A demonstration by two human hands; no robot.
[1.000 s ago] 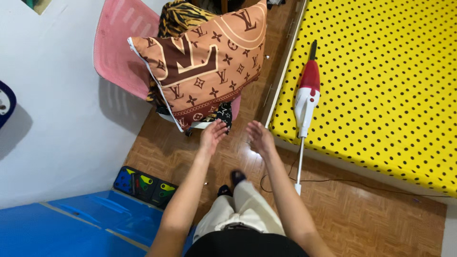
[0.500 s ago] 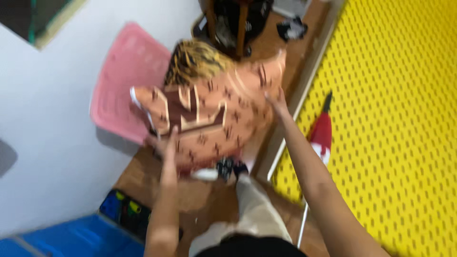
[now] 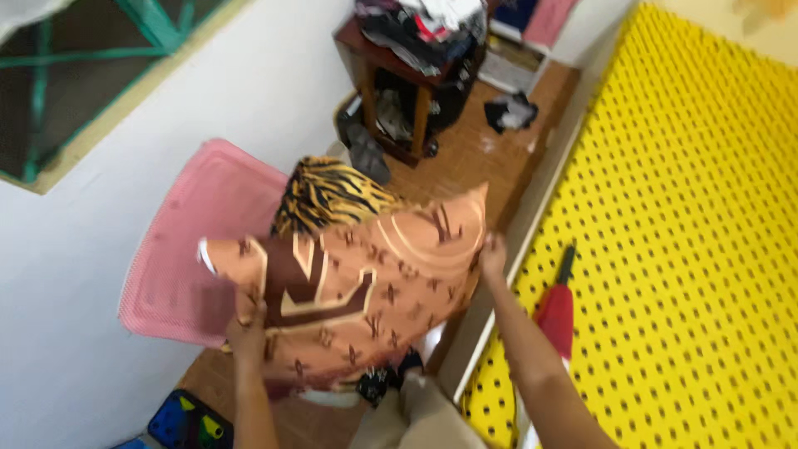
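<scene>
A large orange-brown patterned pillow (image 3: 357,291) is lifted in front of me above a pink chair (image 3: 195,241). My left hand (image 3: 247,326) grips its lower left edge. My right hand (image 3: 492,254) grips its right edge. Behind it, a pillow with yellow and black tiger stripes (image 3: 328,195) rests on the chair.
A bed with a yellow black-dotted sheet (image 3: 682,249) fills the right side. A red and white hand vacuum (image 3: 555,316) lies at its edge. A wooden table piled with clothes (image 3: 416,50) stands by the white wall (image 3: 249,91). A dark cloth (image 3: 509,112) lies on the wooden floor.
My hands went from empty, reaching out, to gripping the patterned pillow at both sides and lifting it. The view has tilted upward toward the table.
</scene>
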